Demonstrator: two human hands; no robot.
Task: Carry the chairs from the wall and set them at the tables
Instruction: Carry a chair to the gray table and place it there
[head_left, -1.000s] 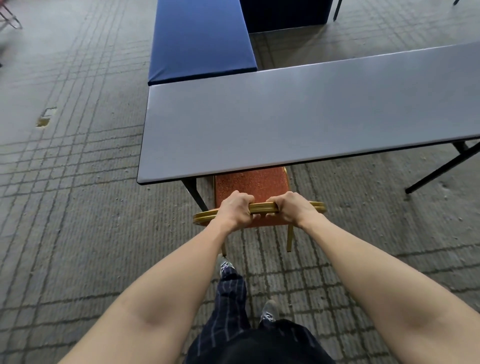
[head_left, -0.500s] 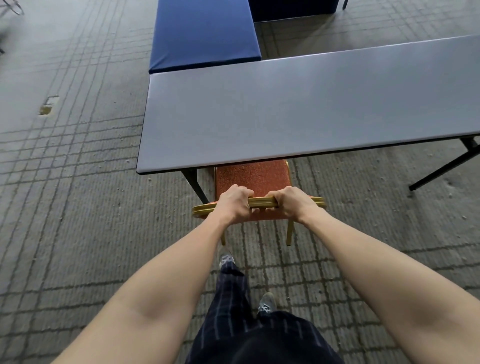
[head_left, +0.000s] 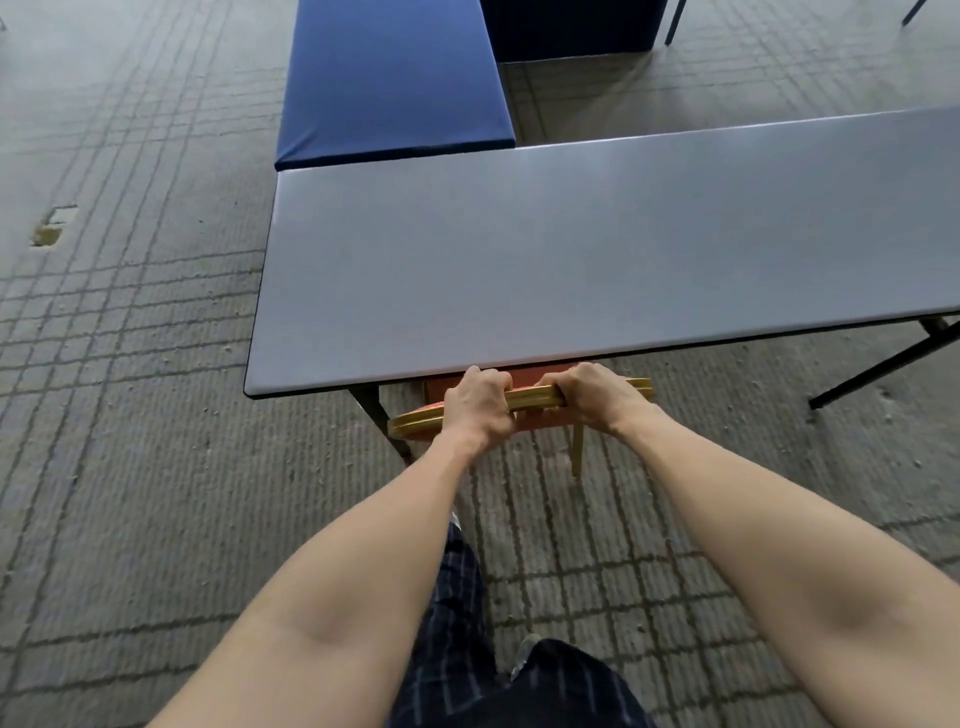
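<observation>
Grey table (head_left: 571, 249), blue table (head_left: 389, 78), gold-framed orange chair (head_left: 415, 422), plaid trousers (head_left: 457, 623)

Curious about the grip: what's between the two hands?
Head view: only a bare stretch of the gold top rail of the chair lies between the left hand and right hand.

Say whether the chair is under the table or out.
Tucked in: the table hides most of the chair; left hand and right hand grip its backrest.
</observation>
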